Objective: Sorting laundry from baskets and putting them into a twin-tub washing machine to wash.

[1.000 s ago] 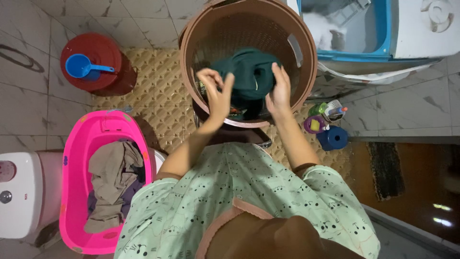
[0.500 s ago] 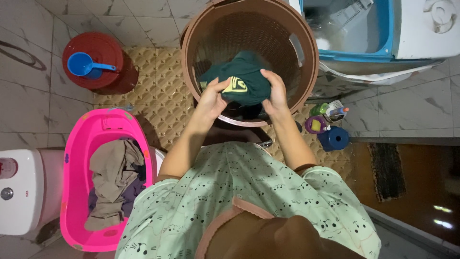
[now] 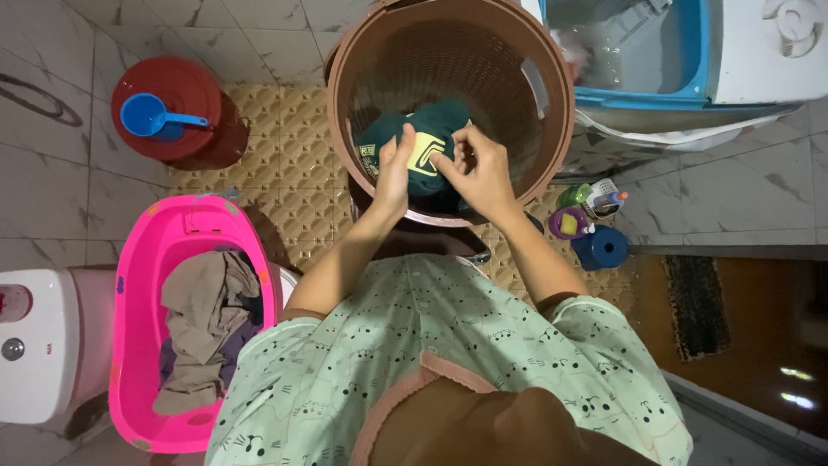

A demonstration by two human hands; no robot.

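Gripping dark green garment [image 3: 412, 148], left hand [image 3: 394, 175], right hand [image 3: 477, 171], over brown basket [image 3: 552, 129]

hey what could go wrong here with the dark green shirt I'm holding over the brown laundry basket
The dark green garment is bunched between your left hand and right hand, so a loose grip could let it drop back into the brown basket. The small bottles and blue container stand close beside the basket; a swinging elbow might knock them over. The tiled floor looks glossy, possibly slippery.
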